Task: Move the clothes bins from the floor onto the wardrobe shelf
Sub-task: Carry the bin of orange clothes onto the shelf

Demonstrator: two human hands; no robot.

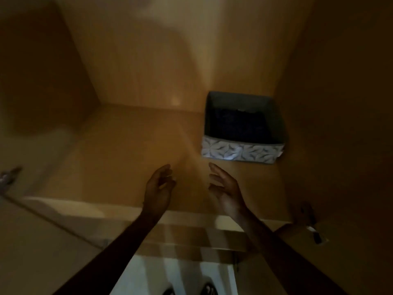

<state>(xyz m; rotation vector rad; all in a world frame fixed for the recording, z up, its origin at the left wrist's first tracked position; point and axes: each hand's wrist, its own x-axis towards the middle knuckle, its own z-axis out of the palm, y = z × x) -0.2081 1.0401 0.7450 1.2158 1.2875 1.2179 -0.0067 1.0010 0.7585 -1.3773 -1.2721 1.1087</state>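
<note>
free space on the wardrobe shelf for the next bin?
Bare shelf runs from the left wall to the patterned bin, back wall to front edge. Both empty hands, left and right, hover over the front middle. The only crowded spot is the back right corner, where the bin sits against the right wall.

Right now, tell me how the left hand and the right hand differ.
The left hand curls its fingers inward, in shadow; the right hand spreads its fingers, better lit. The right hand is nearer the patterned bin; the left hand is farther from it. Both are empty, above the shelf.
</note>
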